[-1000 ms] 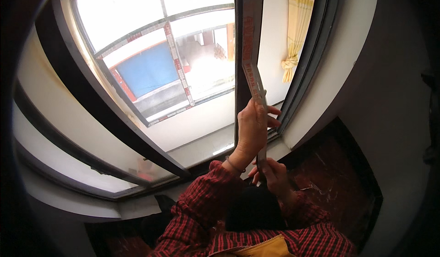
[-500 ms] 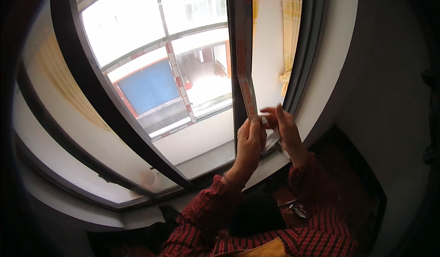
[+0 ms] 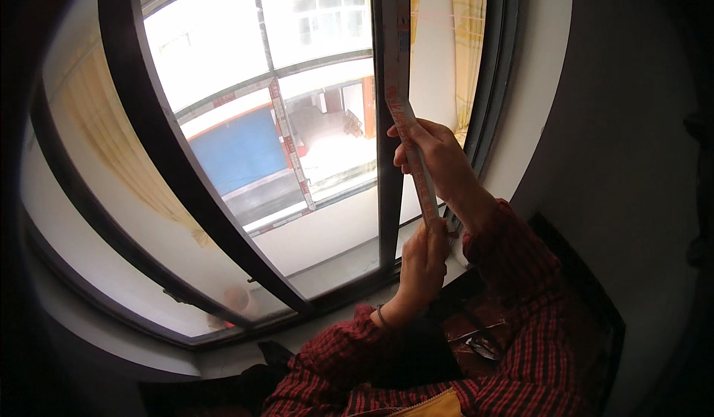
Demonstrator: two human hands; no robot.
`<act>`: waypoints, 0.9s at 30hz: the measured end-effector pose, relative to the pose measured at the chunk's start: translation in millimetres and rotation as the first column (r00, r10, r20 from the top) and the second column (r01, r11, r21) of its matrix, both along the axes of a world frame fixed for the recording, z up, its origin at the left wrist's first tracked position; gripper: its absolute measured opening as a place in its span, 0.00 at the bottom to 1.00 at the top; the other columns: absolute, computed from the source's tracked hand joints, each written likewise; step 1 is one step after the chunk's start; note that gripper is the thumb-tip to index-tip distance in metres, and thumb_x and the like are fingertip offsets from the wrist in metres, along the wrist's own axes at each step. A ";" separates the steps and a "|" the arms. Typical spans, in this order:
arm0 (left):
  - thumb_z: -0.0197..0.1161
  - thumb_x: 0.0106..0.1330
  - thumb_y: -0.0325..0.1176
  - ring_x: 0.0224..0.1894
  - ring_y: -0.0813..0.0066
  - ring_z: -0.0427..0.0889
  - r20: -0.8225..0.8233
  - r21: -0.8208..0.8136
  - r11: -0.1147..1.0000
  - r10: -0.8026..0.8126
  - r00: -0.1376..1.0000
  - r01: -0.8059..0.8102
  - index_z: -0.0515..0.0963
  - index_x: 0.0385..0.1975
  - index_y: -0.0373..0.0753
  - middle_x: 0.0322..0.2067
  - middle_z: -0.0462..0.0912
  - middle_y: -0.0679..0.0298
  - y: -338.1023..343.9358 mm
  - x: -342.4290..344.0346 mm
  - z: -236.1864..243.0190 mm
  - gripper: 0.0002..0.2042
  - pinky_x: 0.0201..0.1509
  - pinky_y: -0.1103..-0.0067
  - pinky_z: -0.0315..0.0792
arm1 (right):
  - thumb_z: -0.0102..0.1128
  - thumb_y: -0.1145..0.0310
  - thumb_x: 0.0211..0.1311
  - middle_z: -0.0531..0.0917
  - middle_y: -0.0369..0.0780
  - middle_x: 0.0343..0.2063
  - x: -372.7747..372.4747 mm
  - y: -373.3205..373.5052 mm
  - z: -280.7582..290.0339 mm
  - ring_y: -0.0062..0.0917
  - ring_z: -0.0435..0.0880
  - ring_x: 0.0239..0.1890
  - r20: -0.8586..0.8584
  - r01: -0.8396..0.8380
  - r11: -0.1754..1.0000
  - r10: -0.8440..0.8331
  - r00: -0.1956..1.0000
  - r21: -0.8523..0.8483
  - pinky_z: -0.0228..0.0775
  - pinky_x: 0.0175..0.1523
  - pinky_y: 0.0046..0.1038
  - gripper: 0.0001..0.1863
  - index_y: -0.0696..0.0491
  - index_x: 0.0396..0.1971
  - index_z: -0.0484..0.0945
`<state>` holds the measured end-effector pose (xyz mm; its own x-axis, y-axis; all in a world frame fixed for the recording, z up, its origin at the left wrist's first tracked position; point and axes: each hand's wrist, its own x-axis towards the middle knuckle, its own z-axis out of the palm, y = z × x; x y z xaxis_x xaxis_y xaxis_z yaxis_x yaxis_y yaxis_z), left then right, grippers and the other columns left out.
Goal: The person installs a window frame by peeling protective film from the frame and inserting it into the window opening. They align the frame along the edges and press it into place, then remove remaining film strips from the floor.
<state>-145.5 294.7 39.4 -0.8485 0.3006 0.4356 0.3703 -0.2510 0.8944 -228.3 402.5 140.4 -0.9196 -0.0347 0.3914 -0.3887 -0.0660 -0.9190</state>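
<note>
since the earlier frame, the right hand (image 3: 446,166) has moved up the strip (image 3: 421,180) and the left hand (image 3: 422,267) down. at the window (image 3: 320,138), the dark post (image 3: 387,216) seems to bear the strip's upper part still; its lower length is loose, slanting away. left fingers grip the bottom end; right fingers curl behind it higher up, firmness unclear.

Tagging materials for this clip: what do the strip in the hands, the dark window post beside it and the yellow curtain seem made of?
Strip: probably thin plastic film or tape, pale with red print; it bends away from the post. Finish unclear.
Window post: likely coated metal, dark and smooth, rigid-edged; plastic is possible.
Curtain: apparently soft fabric, matte, hanging in folds.
</note>
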 end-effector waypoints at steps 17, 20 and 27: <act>0.45 0.80 0.39 0.24 0.88 0.62 0.064 0.206 0.920 -0.354 0.933 0.335 0.74 0.45 0.34 0.23 0.67 0.75 -17.4 8.0 -12.6 0.15 0.27 0.86 0.57 | 0.39 0.59 0.81 0.69 0.30 0.15 62.0 -19.7 5.3 0.11 0.61 0.17 -0.099 0.147 0.989 -0.146 0.984 0.003 0.53 0.23 0.17 0.20 0.58 0.43 0.78; 0.47 0.77 0.56 0.33 0.83 0.71 0.078 0.315 0.802 -0.554 0.829 0.507 0.68 0.60 0.33 0.35 0.75 0.67 -23.1 -13.2 -10.7 0.29 0.38 0.84 0.66 | 0.41 0.60 0.81 0.66 0.28 0.14 70.5 -16.6 11.4 0.10 0.57 0.16 -0.136 0.200 0.979 -0.195 0.971 0.027 0.48 0.23 0.17 0.19 0.57 0.40 0.78; 0.44 0.78 0.55 0.69 0.52 0.66 0.273 0.419 0.874 -0.380 0.884 0.246 0.57 0.71 0.37 0.68 0.62 0.45 -24.2 -80.1 -15.7 0.32 0.75 0.62 0.56 | 0.41 0.60 0.81 0.64 0.27 0.12 86.1 -9.5 28.6 0.09 0.56 0.14 -0.225 0.264 0.962 -0.244 0.943 0.063 0.46 0.20 0.18 0.20 0.58 0.38 0.79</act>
<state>-225.5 270.5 23.8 -0.8491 0.4530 0.2716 -0.0901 -0.6310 0.7706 -142.1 393.0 169.1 -0.7978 0.1445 0.5853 -0.5690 0.1407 -0.8102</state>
